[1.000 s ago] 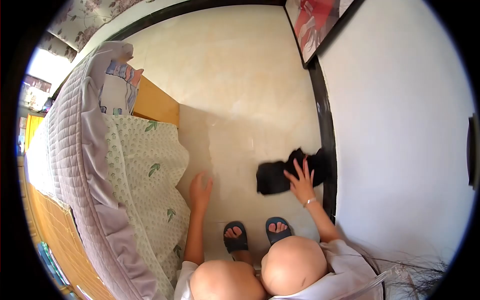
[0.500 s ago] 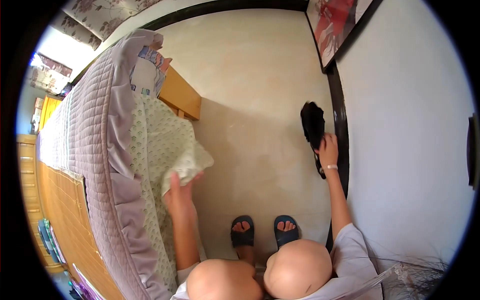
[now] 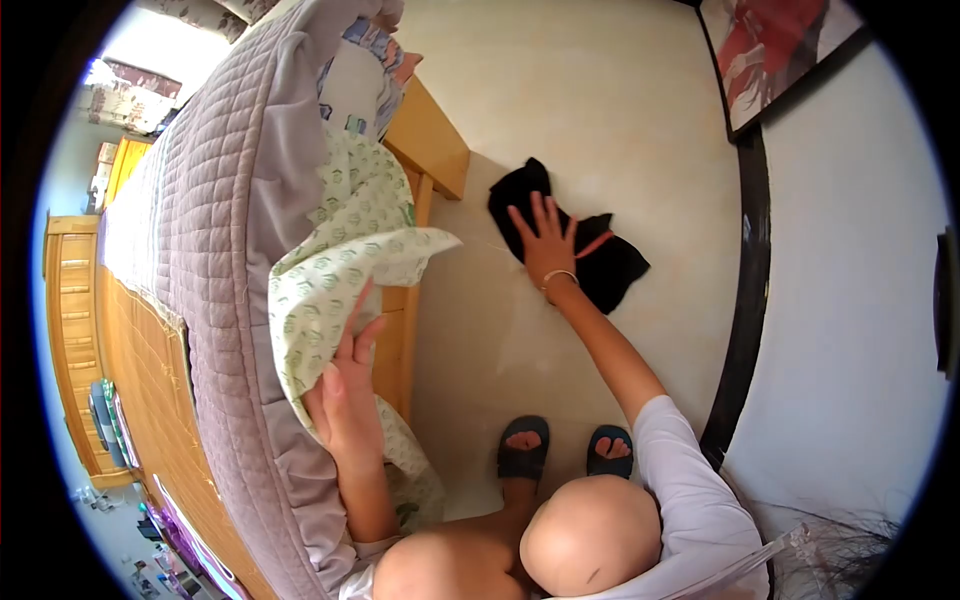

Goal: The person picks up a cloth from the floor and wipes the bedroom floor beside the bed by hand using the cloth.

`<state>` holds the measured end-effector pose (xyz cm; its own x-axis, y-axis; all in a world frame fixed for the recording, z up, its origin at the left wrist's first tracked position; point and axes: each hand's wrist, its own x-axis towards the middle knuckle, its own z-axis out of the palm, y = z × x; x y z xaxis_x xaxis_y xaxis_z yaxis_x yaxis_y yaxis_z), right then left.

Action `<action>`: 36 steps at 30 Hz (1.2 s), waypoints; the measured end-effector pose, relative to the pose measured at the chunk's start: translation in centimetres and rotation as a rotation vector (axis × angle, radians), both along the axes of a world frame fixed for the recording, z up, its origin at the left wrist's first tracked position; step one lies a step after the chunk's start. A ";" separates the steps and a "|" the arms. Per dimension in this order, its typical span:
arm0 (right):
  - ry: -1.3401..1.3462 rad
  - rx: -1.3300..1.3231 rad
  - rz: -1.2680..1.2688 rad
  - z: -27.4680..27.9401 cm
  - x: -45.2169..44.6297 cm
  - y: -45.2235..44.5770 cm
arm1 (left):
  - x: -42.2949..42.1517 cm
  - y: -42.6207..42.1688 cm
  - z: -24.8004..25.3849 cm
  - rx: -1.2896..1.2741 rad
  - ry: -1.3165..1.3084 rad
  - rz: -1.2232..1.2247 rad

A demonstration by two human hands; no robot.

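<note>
Right hand (image 3: 545, 250): fingers are spread flat on the black cloth (image 3: 605, 275), which is covered by them rather than gripped.
Black cloth: bunched on the floor (image 3: 600, 100), between the bed frame (image 3: 435, 140) and the dark skirting (image 3: 755, 230).
Left hand (image 3: 350, 415): placed against the raised green-printed cloth (image 3: 315, 280); whether a fold is pinched cannot be told.
Sliding risk: the black cloth could be rucked or left behind by uneven pressure, since nothing is clasped.
Drape risk: the bed frame's side could be covered if the left hand's support is slackened.
Knuckle risk: fingertips could be knocked on the frame's corner by a wide sweep.
Balance risk: the crouch could be upset by overreaching.
</note>
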<state>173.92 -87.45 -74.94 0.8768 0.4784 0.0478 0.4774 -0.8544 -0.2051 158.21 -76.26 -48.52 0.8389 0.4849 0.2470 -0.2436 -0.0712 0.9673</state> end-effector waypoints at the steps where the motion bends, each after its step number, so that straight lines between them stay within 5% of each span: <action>1: 0.086 -0.002 0.094 0.5 -0.2 1.8 | 0.1 0.0 -0.2 -0.015 0.002 -0.021; 4: 0.092 0.246 0.293 -0.3 -3.0 7.1 | 0.3 0.3 -0.4 -0.053 0.046 -0.005; 8: 0.259 0.071 0.914 -0.5 -10.6 10.7 | 0.6 0.7 -0.6 -0.017 0.174 -0.071; 10: 0.256 0.189 1.132 -1.5 -14.8 8.2 | -0.3 1.2 -2.5 0.019 0.222 -0.013; 11: 0.238 0.186 1.180 -1.5 -16.0 6.7 | -2.2 2.5 -4.4 0.215 0.577 0.099; 15: 0.228 0.184 1.313 -2.7 -16.6 -0.5 | -3.2 0.7 -15.0 0.682 0.689 0.331; 20: 0.333 0.070 1.133 1.7 -11.5 -12.7 | -3.3 0.3 -24.6 0.497 0.847 0.040; 25: 0.187 -0.101 0.313 4.0 -11.6 -22.3 | -2.7 -2.7 -23.0 0.800 0.649 0.043; 28: 0.117 0.001 -0.001 4.1 -12.4 -25.6 | -1.9 -4.4 -22.9 0.927 0.621 -0.045; 31: 0.191 0.291 -0.008 4.3 -10.2 -26.1 | -1.1 -5.2 -22.6 0.872 0.525 -0.117; 36: -0.128 0.576 -0.168 9.7 -1.4 -24.4 | -2.8 -4.9 -22.4 0.827 0.574 -0.190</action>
